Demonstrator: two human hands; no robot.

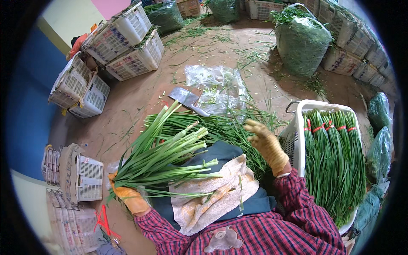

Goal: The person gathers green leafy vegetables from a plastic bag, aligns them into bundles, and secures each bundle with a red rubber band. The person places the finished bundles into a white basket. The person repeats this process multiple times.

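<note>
My left hand point(132, 197), in an orange glove, grips a loose bunch of garlic chives point(159, 162) by its leafy end. Their pale cut stems fan out to the right above my lap. My right hand point(269, 148) wears a yellowish glove and is raised with fingers apart, holding nothing. Beneath and beyond it lies a pile of green chives point(220, 129) on the floor. A stained towel point(213, 197) covers my lap. To the right of my right hand stands a white plastic crate point(301, 137) with several chive bundles point(334, 159) tied with red bands.
A cleaver point(185, 96) and a clear plastic sheet point(220, 86) with scraps lie ahead on the floor. Stacked crates point(127, 47) stand at left. A full plastic bag of greens point(302, 44) is at far right. Red ties point(105, 223) hang at lower left.
</note>
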